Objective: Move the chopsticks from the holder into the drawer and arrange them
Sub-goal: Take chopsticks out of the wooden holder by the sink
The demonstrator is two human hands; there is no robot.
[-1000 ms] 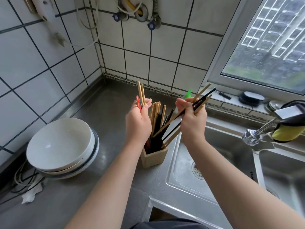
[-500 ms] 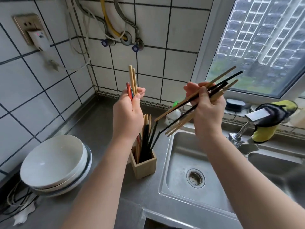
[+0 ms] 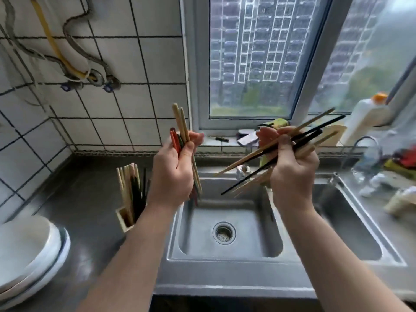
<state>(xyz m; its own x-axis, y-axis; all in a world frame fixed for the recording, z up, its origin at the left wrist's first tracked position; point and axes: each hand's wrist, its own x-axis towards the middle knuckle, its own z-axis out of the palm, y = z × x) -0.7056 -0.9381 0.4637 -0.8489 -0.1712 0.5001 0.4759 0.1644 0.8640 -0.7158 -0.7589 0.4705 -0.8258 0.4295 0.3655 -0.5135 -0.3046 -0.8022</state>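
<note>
Steel counter [image 3: 90,199] under a window, sink [image 3: 225,255] in the middle. Holder [image 3: 126,219] left of the sink, some chopsticks [image 3: 129,188] inside. Left hand [image 3: 173,174] clenched round an upright bundle [image 3: 182,127], right hand [image 3: 290,172] round a splayed one [image 3: 313,131]. Mid-transfer, I'd say; drawer not visible. Next: carry both there, square the ends.

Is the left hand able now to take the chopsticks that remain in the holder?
Probably not yet. The left hand is already full with a bundle of chopsticks, raised beside the wooden holder. Nothing blocks the holder's open top, but the fingers are occupied.
</note>
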